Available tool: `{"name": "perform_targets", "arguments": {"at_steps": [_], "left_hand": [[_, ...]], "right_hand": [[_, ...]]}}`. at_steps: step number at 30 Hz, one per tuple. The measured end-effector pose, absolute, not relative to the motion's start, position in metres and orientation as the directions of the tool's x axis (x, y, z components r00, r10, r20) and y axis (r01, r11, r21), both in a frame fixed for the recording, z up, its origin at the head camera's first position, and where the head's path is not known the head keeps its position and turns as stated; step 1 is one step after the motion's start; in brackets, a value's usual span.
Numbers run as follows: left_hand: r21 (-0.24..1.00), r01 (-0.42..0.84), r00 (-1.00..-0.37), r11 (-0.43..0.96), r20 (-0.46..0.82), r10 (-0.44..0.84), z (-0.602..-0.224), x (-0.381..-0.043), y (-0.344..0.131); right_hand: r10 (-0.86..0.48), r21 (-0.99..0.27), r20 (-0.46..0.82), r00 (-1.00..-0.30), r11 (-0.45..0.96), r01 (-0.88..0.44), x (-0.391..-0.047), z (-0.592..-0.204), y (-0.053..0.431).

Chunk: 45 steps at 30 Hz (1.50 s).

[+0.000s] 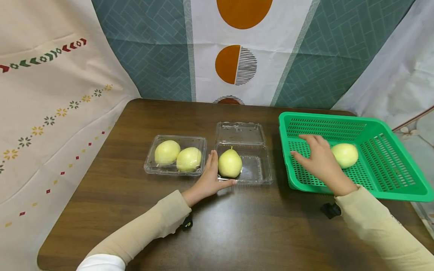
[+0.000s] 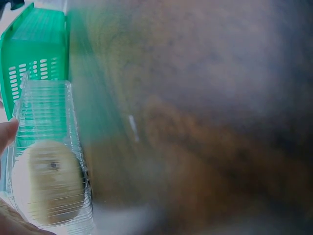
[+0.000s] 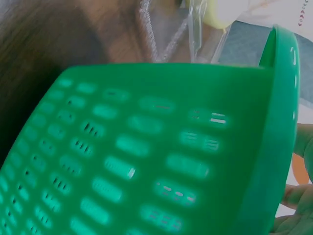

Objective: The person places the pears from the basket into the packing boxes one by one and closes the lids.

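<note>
My left hand (image 1: 209, 177) rests at the left front corner of a clear plastic clamshell box (image 1: 252, 165). Its fingers lie straight along the left side, and the thumb stretches along the front rim. Inside that box, at its left end, stands a yellow-green pear (image 1: 230, 163) with the stem up; the lid (image 1: 240, 133) is folded back. Over the green basket (image 1: 373, 194) hovers my right hand (image 1: 318, 158), thumb and fingers spread with nothing between them. Behind its wrist another pear (image 1: 345, 155) lies in the basket. The right wrist view mostly shows the basket's slotted wall (image 3: 161, 98).
A closed clear box (image 1: 152, 165) with two pears stands left of the open one. All of it is on a brown wooden table (image 1: 230, 233). Patterned cloth (image 1: 162, 56) hangs behind the table and at both sides.
</note>
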<state>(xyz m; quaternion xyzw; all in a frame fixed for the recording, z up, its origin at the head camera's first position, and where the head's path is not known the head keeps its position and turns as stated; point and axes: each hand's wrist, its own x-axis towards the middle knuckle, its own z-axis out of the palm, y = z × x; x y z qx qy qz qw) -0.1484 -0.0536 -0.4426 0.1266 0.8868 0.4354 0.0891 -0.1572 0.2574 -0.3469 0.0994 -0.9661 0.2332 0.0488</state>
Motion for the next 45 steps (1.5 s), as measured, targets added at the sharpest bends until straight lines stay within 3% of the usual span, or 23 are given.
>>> {"name": "perform_targets", "arguments": {"at_steps": [45], "left_hand": [[0.790,0.147,-0.950,0.595,-0.053,0.306,-0.444,-0.151,-0.053]], "right_hand": [[-0.029,-0.355,0.065,-0.997,0.934,-0.050,-0.173,-0.347,0.328]]}}
